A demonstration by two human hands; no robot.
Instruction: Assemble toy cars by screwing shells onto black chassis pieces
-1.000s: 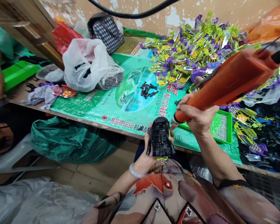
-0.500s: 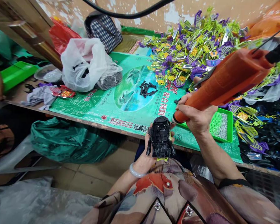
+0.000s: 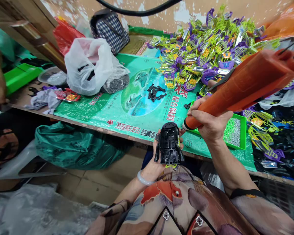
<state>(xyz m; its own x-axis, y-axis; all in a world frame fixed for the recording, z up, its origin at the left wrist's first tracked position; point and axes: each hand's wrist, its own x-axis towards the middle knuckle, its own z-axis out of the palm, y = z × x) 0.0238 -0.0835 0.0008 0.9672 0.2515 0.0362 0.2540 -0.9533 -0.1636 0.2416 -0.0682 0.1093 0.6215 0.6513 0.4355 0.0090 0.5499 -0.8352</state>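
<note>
In my left hand (image 3: 156,163) lies a black plastic toy car chassis (image 3: 170,143), its underside facing up and a bit of yellow-green showing at its edges. My fingers curl round it from below. My right hand (image 3: 209,124) is wrapped round an orange electric screwdriver (image 3: 245,85), which slants down to the left. Its tip is close beside the upper right of the chassis, near my left fingertips; whether they touch is too small to tell. Behind my right hand is a green tray (image 3: 243,132) holding many small silvery screws (image 3: 233,132).
Yellow-green and purple car body parts (image 3: 201,55) are heaped at the back right, with dark parts (image 3: 281,130) at the right. Small black pieces (image 3: 155,93) lie on the green sheet (image 3: 100,112). A white plastic bag (image 3: 84,71) and a checked bag (image 3: 110,31) stand left.
The view has shifted slightly. Both hands keep their grips on the toy car chassis and the electric screwdriver, and the screwdriver's tip stays beside the chassis.
</note>
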